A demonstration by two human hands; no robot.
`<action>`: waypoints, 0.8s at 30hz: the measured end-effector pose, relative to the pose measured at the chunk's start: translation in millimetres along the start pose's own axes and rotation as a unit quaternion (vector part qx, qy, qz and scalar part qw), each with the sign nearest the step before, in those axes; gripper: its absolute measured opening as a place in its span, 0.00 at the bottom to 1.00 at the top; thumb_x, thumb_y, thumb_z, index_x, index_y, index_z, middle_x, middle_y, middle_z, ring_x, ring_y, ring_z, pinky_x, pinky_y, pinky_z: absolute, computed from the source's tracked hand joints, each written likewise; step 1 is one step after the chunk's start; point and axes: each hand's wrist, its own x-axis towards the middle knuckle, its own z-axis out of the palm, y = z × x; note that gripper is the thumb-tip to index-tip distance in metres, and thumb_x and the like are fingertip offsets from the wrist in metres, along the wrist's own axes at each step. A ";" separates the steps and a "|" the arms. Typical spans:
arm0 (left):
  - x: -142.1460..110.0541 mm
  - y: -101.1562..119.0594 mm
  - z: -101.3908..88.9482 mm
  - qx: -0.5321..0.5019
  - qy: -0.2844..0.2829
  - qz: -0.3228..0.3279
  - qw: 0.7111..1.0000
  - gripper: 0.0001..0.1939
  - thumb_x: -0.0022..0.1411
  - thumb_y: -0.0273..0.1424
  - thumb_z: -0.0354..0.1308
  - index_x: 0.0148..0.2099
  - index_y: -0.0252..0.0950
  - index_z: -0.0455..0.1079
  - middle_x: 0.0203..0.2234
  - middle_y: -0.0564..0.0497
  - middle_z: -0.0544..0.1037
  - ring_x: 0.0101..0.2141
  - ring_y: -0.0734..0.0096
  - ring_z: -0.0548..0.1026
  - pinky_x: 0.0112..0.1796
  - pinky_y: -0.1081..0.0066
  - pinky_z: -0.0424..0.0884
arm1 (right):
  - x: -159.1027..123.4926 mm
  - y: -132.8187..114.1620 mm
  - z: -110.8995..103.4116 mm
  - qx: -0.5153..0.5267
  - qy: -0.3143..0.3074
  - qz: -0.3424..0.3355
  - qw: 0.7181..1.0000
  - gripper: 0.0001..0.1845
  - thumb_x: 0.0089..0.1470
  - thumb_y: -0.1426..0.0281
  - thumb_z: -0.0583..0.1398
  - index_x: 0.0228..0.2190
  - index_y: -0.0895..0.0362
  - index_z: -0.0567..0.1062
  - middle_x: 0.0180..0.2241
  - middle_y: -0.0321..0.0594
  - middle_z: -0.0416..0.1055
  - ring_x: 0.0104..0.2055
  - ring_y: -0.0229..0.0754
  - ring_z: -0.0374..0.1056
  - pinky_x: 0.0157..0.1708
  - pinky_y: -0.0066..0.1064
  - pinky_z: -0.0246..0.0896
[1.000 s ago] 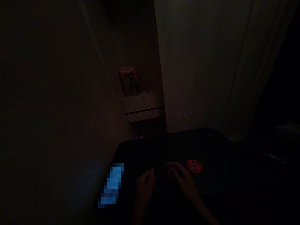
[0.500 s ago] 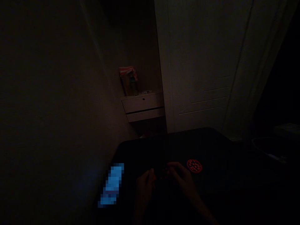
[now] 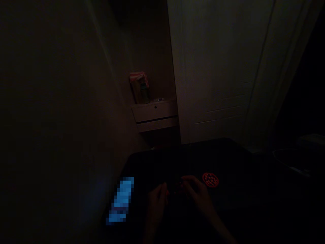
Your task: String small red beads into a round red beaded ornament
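The room is very dark. My left hand (image 3: 156, 200) and my right hand (image 3: 195, 193) rest close together on a dark table (image 3: 228, 156), fingers curled toward each other around a small dark thing with red specks (image 3: 175, 188) that I cannot make out. A round red patterned disc (image 3: 210, 180) lies on the table just right of my right hand. A glowing blue screen (image 3: 121, 200) sits at the table's left edge, left of my left hand.
A pale wall fills the left. A small floating drawer shelf (image 3: 154, 113) on the far wall carries a red-topped packet (image 3: 138, 86). A closed light door (image 3: 223, 67) stands behind the table. A dim round basin shape (image 3: 291, 162) lies at the right.
Almost nothing has changed. My fingers shift slightly around the small thing between my hands, and the red specks show a little less than before.
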 end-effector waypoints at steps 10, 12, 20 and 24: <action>1.6 -1.6 1.0 0.003 0.002 0.004 1.000 0.32 0.63 0.59 0.47 0.24 0.37 0.67 0.16 0.55 0.66 0.21 0.70 0.66 0.24 0.71 0.59 | -0.3 0.6 -0.4 -0.011 0.000 -0.004 1.000 0.14 0.58 0.57 0.63 0.40 0.52 0.81 0.35 0.41 0.81 0.38 0.49 0.76 0.36 0.34 0.69; 1.3 -1.8 0.9 0.002 -0.001 0.004 1.000 0.31 0.63 0.59 0.47 0.24 0.37 0.67 0.16 0.55 0.66 0.21 0.71 0.66 0.24 0.72 0.59 | -0.3 0.4 -0.4 -0.015 0.000 -0.005 1.000 0.14 0.58 0.57 0.63 0.39 0.52 0.81 0.36 0.41 0.81 0.39 0.49 0.76 0.37 0.34 0.69; 0.2 1.5 -0.4 0.001 -0.001 0.007 1.000 0.30 0.64 0.58 0.48 0.24 0.37 0.67 0.16 0.55 0.66 0.21 0.71 0.66 0.25 0.72 0.59 | 0.9 -1.5 -0.2 -0.020 -0.004 -0.002 1.000 0.16 0.58 0.55 0.62 0.39 0.53 0.81 0.37 0.42 0.81 0.40 0.51 0.76 0.38 0.35 0.69; 0.7 2.8 -0.4 0.006 -0.001 0.013 1.000 0.31 0.64 0.57 0.47 0.24 0.37 0.67 0.16 0.55 0.66 0.21 0.71 0.67 0.25 0.72 0.59 | 1.0 -0.9 -0.9 -0.024 -0.001 -0.008 1.000 0.15 0.59 0.56 0.61 0.39 0.53 0.81 0.36 0.41 0.81 0.40 0.49 0.76 0.39 0.35 0.69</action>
